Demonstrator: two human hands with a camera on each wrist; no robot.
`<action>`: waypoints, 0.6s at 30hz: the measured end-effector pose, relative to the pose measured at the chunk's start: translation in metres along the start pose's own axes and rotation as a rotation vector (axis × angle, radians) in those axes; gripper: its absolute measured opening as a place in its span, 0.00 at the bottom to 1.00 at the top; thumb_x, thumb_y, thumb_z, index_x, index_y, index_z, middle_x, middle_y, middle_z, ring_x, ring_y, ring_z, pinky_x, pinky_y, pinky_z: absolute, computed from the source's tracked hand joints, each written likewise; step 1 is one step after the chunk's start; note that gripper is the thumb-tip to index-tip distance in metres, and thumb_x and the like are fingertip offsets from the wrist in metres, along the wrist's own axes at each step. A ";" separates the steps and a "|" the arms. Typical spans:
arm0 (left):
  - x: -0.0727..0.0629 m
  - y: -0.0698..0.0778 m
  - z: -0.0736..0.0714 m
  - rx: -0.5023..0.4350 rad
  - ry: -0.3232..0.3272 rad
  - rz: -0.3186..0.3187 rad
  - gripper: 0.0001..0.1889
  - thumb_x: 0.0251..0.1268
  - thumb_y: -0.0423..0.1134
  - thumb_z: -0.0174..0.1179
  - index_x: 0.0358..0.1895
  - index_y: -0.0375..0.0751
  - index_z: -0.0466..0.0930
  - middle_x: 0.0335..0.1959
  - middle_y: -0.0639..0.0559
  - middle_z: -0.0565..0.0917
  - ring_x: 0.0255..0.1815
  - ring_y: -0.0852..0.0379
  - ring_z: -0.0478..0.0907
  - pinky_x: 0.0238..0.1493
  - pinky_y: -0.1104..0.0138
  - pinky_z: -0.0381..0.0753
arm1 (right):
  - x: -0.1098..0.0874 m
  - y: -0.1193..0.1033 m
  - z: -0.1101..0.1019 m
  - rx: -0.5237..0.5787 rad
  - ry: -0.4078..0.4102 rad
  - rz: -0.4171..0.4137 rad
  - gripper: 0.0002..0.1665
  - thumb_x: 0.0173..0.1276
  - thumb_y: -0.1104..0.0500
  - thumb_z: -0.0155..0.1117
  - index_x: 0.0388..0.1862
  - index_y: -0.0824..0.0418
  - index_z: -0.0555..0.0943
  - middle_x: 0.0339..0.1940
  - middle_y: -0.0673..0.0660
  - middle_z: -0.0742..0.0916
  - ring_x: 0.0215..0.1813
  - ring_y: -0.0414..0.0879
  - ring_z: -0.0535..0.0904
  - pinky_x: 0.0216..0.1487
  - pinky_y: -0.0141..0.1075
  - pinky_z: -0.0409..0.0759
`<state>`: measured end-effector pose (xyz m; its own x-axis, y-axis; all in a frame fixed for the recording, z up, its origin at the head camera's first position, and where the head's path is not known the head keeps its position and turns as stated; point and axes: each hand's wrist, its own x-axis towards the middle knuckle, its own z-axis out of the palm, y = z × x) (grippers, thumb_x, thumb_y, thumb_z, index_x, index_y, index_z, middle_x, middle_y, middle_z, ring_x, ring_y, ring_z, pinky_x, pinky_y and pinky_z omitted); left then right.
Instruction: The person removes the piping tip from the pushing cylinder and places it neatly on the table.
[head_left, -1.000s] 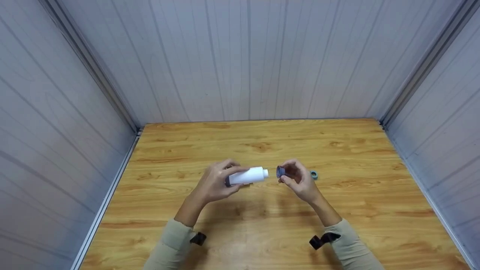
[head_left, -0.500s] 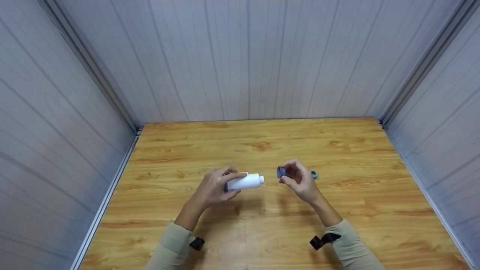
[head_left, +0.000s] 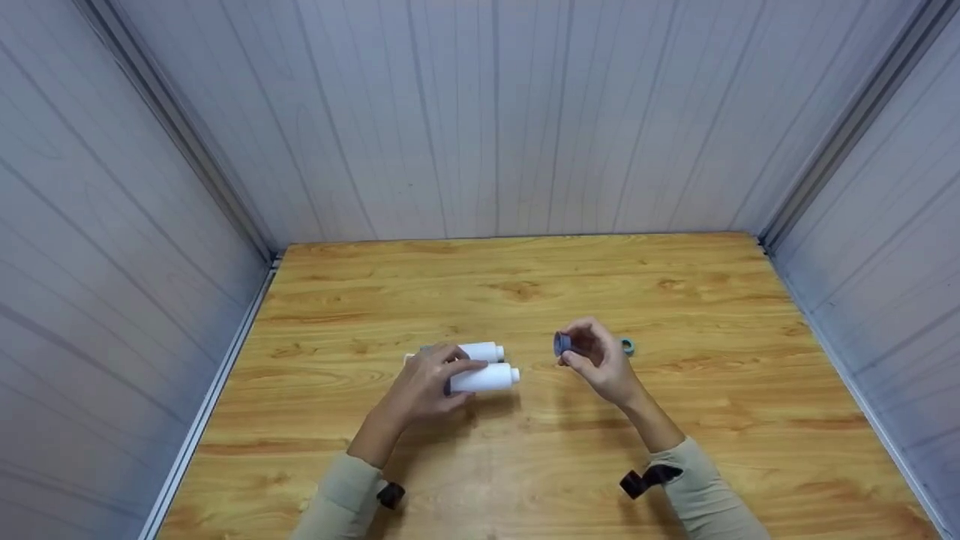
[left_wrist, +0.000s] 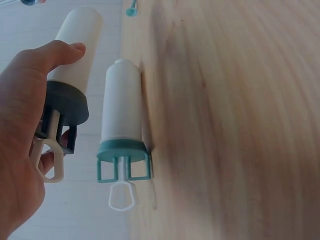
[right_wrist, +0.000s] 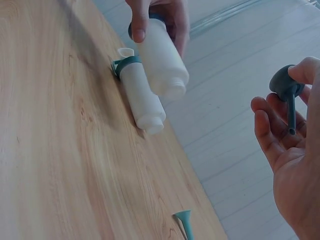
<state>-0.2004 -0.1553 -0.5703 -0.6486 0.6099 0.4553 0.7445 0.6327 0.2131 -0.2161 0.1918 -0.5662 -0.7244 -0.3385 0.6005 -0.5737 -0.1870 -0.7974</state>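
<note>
In my left hand (head_left: 429, 379) is a large white syringe (head_left: 480, 378), gripped near its dark collar. Its tip points right, and in the left wrist view its pull ring shows below the collar. My right hand (head_left: 604, 365) pinches a dark funnel-shaped nozzle (head_left: 562, 344) with a thin tube, clearly seen in the right wrist view. A gap separates nozzle and syringe tip. Just beyond the left hand, a second white syringe (left_wrist: 121, 105) with a teal collar (left_wrist: 121, 149) lies on the table. Behind the right hand sits a teal nozzle (head_left: 627, 346), also flared (right_wrist: 184, 216).
The wooden table (head_left: 517, 472) has pale panel walls at the back (head_left: 495, 120) and both sides. Black wrist cameras (head_left: 634, 484) are strapped at both sleeves.
My left hand has moved the dark-collared syringe left and nearer me, away from the nozzle. The teal-collared syringe behind it has come into view. My right hand stays nearly still.
</note>
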 end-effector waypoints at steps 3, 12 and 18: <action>-0.004 -0.001 0.002 0.026 -0.022 0.003 0.27 0.61 0.45 0.85 0.65 0.55 0.92 0.51 0.48 0.90 0.51 0.47 0.89 0.51 0.52 0.92 | 0.000 0.000 0.000 -0.002 -0.005 0.002 0.19 0.70 0.86 0.56 0.60 0.87 0.71 0.53 0.46 0.88 0.47 0.40 0.88 0.48 0.30 0.92; -0.010 -0.003 0.007 0.053 -0.063 0.006 0.26 0.60 0.46 0.86 0.63 0.54 0.92 0.49 0.49 0.91 0.49 0.50 0.89 0.50 0.56 0.91 | -0.001 0.000 -0.001 0.002 -0.006 0.003 0.19 0.71 0.86 0.56 0.60 0.87 0.71 0.52 0.46 0.87 0.48 0.37 0.88 0.48 0.28 0.91; -0.014 -0.001 0.006 0.011 -0.130 -0.046 0.25 0.63 0.46 0.83 0.64 0.51 0.93 0.51 0.47 0.92 0.50 0.49 0.88 0.52 0.54 0.90 | -0.001 -0.003 0.000 -0.010 0.003 0.020 0.18 0.71 0.85 0.57 0.59 0.88 0.71 0.51 0.45 0.87 0.46 0.38 0.88 0.48 0.27 0.90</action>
<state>-0.1927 -0.1617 -0.5825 -0.6973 0.6366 0.3293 0.7124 0.6661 0.2209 -0.2139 0.1928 -0.5643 -0.7370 -0.3391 0.5846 -0.5628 -0.1710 -0.8087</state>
